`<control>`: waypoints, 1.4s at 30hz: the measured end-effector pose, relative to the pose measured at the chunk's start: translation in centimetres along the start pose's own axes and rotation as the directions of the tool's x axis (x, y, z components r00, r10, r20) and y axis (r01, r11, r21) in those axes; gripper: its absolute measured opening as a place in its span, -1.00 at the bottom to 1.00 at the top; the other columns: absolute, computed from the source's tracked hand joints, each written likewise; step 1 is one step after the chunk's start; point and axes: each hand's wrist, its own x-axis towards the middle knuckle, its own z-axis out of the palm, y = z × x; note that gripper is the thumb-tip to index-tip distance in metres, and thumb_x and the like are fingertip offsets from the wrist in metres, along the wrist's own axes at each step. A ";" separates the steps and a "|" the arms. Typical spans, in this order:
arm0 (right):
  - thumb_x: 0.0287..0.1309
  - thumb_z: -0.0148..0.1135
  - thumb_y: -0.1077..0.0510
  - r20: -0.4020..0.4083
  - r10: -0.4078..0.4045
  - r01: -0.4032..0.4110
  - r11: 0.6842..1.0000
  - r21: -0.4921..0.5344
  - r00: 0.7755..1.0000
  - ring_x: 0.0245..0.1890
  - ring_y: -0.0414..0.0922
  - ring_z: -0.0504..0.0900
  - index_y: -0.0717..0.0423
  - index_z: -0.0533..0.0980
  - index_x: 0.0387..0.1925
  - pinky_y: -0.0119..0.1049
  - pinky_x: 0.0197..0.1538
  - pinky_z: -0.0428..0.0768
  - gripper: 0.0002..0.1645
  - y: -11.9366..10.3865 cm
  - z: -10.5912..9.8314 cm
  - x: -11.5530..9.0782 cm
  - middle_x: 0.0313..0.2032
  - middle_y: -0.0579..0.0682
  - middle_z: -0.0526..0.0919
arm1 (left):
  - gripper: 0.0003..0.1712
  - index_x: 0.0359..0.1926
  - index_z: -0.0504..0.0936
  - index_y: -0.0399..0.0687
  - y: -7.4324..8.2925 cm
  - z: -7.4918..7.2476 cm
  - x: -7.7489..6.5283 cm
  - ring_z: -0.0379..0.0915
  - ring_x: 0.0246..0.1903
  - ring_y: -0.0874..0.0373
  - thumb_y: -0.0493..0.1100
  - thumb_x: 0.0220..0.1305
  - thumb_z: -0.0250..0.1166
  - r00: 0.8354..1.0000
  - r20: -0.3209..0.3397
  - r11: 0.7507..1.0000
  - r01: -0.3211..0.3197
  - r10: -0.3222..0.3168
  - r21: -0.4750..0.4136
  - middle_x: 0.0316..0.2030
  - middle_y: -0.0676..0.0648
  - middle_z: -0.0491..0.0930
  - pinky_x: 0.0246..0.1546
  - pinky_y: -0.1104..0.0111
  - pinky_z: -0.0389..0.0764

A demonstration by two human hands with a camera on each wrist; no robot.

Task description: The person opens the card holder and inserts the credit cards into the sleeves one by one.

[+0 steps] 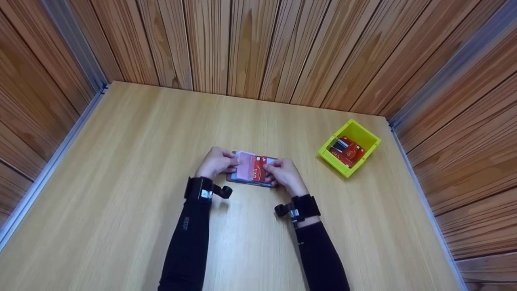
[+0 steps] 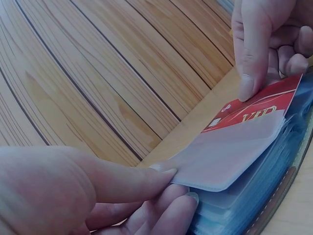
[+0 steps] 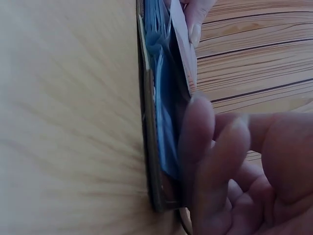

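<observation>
An open card holder (image 3: 155, 171) with a dark cover and a stack of clear plastic sleeves lies on the table between both hands. In the left wrist view a red VIP card (image 2: 254, 110) sits partly inside the uppermost sleeve (image 2: 225, 156), its outer part sticking out. My left hand (image 1: 217, 162) pinches the closed end of that sleeve between thumb and fingers, lifting it off the sleeves below. On the other side, my right hand (image 1: 286, 174) pinches the exposed end of the card, thumb on top. The sleeve covers the card's inner part.
Toward the back right of the wooden table (image 1: 133, 169) stands a yellow bin (image 1: 332, 163), tilted in angle to the edges, with more red cards (image 1: 350, 152) inside. Wood-plank walls (image 1: 250, 48) enclose the table at the back and both sides.
</observation>
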 end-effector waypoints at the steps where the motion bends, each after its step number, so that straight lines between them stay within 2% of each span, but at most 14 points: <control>1: 0.49 0.32 0.23 0.000 0.000 0.000 1.000 0.012 1.000 -0.62 -0.28 0.63 0.36 0.67 -0.12 -0.48 -0.54 0.58 -0.81 0.0 0.0 0.0 -0.53 -0.08 0.68 | -0.69 0.11 0.74 -0.43 0.0 0.0 0.0 0.69 -0.46 0.29 -0.35 0.41 0.42 1.000 0.001 1.000 0.003 -0.003 0.000 -0.09 -0.18 0.71 -0.33 0.54 0.75; 9: 0.42 0.34 0.34 0.051 -0.019 0.015 0.997 0.074 0.999 -0.56 -0.25 0.74 0.42 0.61 0.02 -0.45 -0.45 0.72 -0.77 -0.3 0.6 -0.1 -0.46 0.00 0.75 | -0.66 0.13 0.74 -0.43 0.0 0.0 0.0 0.68 -0.48 0.31 -0.34 0.40 0.44 1.000 0.004 1.000 -0.003 0.003 -0.002 -0.03 -0.20 0.69 -0.33 0.54 0.76; 16: 0.43 0.32 0.36 0.052 -0.050 0.047 0.996 0.070 0.997 -0.55 -0.25 0.74 0.37 0.61 -0.01 -0.44 -0.43 0.74 -0.83 -0.5 1.1 -0.1 -0.43 0.00 0.75 | -0.64 0.17 0.73 -0.41 0.1 0.0 0.2 0.67 -0.46 0.31 -0.32 0.43 0.44 1.000 0.011 1.000 0.019 -0.019 0.000 0.05 -0.23 0.66 -0.32 0.55 0.75; 24: 0.42 0.35 0.36 0.031 -0.093 0.091 0.995 0.046 0.995 -0.59 -0.27 0.71 0.40 0.61 -0.02 -0.45 -0.45 0.73 -0.82 -0.7 2.0 -0.2 -0.48 -0.04 0.71 | -0.65 0.15 0.73 -0.42 -0.2 -0.2 0.3 0.69 -0.45 0.31 -0.34 0.41 0.45 0.999 0.029 0.999 0.021 -0.020 -0.033 -0.06 -0.17 0.69 -0.31 0.54 0.76; 28: 0.41 0.36 0.36 0.007 -0.123 0.123 0.992 -0.015 0.992 -0.54 -0.26 0.71 0.41 0.65 -0.03 -0.43 -0.43 0.75 -0.81 -0.9 2.1 -0.3 -0.40 0.06 0.77 | -0.64 0.16 0.74 -0.39 -0.2 -0.3 0.2 0.70 -0.42 0.31 -0.31 0.41 0.47 0.999 0.040 1.000 0.012 -0.011 -0.016 -0.05 -0.15 0.69 -0.27 0.53 0.78; 33: 0.41 0.33 0.32 -0.016 -0.169 0.164 0.970 -0.178 0.985 -0.45 -0.24 0.72 0.36 0.75 -0.01 -0.44 -0.39 0.71 -0.78 -1.1 2.0 -0.8 -0.25 0.21 0.85 | -0.64 0.15 0.75 -0.39 -0.3 -0.3 0.2 0.69 -0.39 0.30 -0.30 0.40 0.48 0.999 0.052 1.000 -0.001 0.001 -0.005 -0.07 -0.09 0.66 -0.23 0.52 0.79; 37: 0.37 0.31 0.27 -0.002 -0.196 0.188 0.945 -0.269 0.981 -0.46 -0.25 0.67 0.30 0.78 0.00 -0.49 -0.41 0.59 -0.72 -1.3 1.8 -1.0 -0.25 0.17 0.86 | -0.64 0.15 0.75 -0.37 -0.3 -0.2 0.2 0.70 -0.37 0.29 -0.28 0.41 0.49 0.999 0.053 1.000 -0.003 0.003 0.007 -0.06 -0.10 0.67 -0.20 0.51 0.79; 42: 0.35 0.29 0.24 0.045 -0.192 0.196 0.927 -0.320 0.980 -0.52 -0.28 0.57 0.20 0.80 0.05 -0.48 -0.45 0.50 -0.67 -1.7 1.7 -1.1 -0.23 0.08 0.83 | -0.65 0.14 0.76 -0.33 -0.2 -0.3 0.2 0.71 -0.34 0.28 -0.25 0.42 0.48 0.999 0.044 0.999 -0.003 0.001 0.037 -0.02 -0.11 0.67 -0.19 0.51 0.79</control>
